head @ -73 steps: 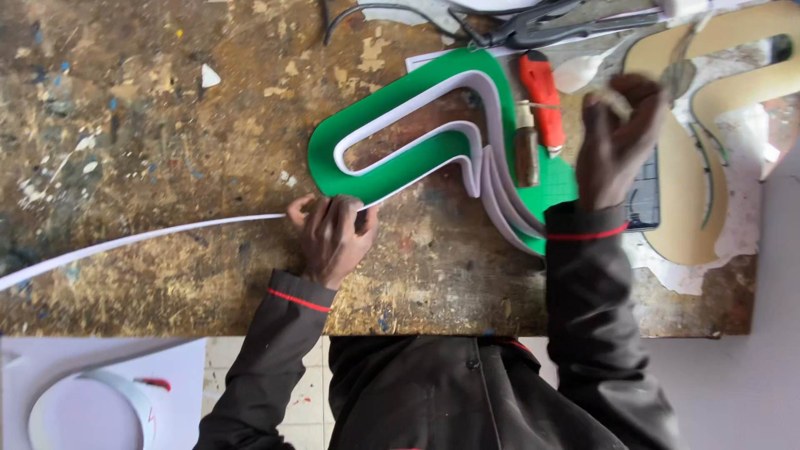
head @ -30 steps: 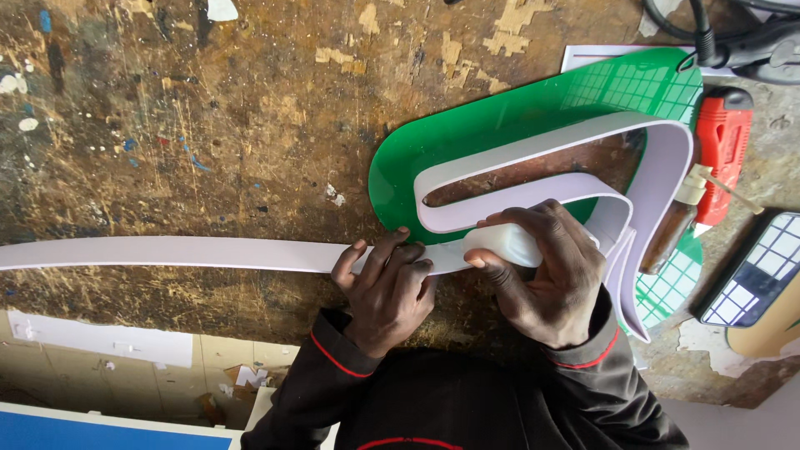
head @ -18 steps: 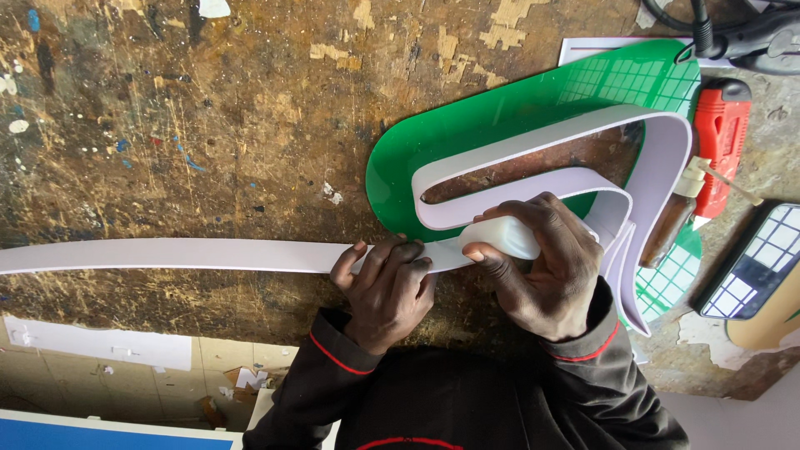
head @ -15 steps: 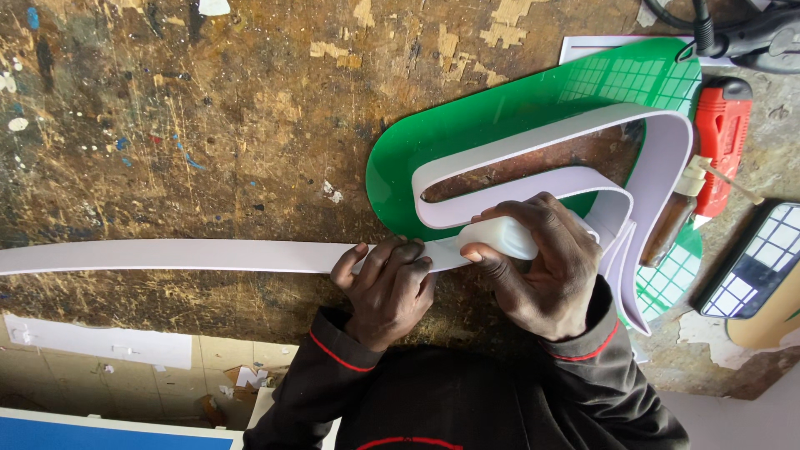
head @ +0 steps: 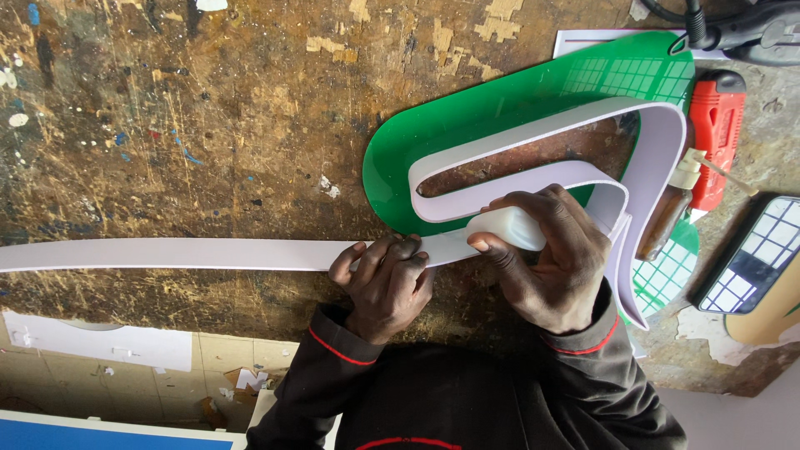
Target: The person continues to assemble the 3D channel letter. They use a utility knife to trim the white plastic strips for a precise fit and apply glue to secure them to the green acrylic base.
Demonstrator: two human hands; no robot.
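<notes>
On the scarred, paint-flecked wooden workbench (head: 208,125), my left hand (head: 385,283) lay palm down with its fingers curled over the long, flat white plastic strip (head: 167,254), pinning it against the bench where the strip ran off toward the left edge of the view. My right hand (head: 554,258) was closed around a small white oblong block (head: 507,227), gripping it with thumb and fingers and pressing it against the same strip just beside my left hand. From there the strip stood on edge and wound in 2 tight bends over the glossy green curved plastic panel (head: 500,117), following its outline up to the right and back down past my right wrist. The panel rested on the bench directly ahead of both hands, partly covering a green gridded cutting mat (head: 667,275). To the right of the strip's outer bend lay a red-handled tool (head: 717,125) and, touching the strip, a small brown bottle with a pale nozzle (head: 671,208). A dark power tool with a cable (head: 750,29) sat at the top right corner. Both my sleeves were dark with 1 red band at each cuff.
</notes>
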